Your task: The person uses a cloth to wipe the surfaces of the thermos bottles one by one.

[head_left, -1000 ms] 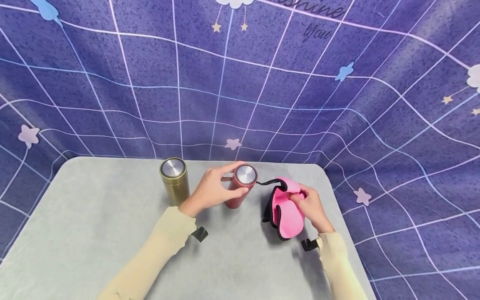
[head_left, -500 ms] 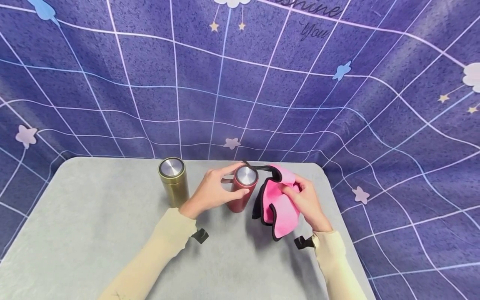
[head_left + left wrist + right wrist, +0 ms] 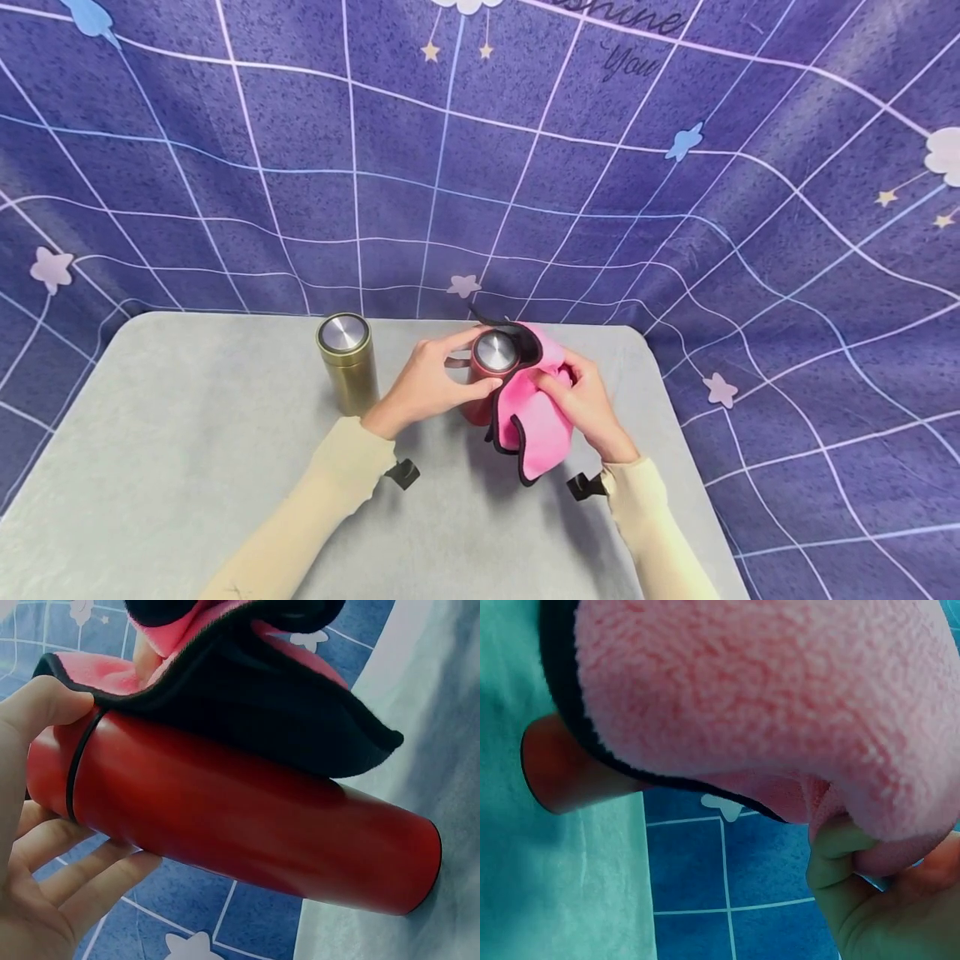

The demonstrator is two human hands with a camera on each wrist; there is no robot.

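Note:
A red thermos flask (image 3: 478, 410) with a silver-topped lid (image 3: 497, 352) stands on the grey table. My left hand (image 3: 423, 379) holds it near the top, thumb on the near side, as the left wrist view shows of the flask (image 3: 247, 814). Bunched in my right hand (image 3: 591, 410) is a fuzzy pink cloth (image 3: 551, 429) with black edging and a dark reverse side. The cloth lies against the flask's right side, its dark face (image 3: 262, 705) towards the red wall. Pink fabric (image 3: 757, 682) hides part of the right fingers.
A gold-green thermos flask (image 3: 348, 375) stands on the table (image 3: 187, 433), left of the left hand. Behind the table and along its right side hangs a purple-blue curtain (image 3: 390, 208) with a grid and stars. A dark strap end (image 3: 483, 317) sticks out behind the red flask.
My right hand has moved left with the pink cloth, from beside the red flask until it meets its right side. The left hand keeps its hold there.

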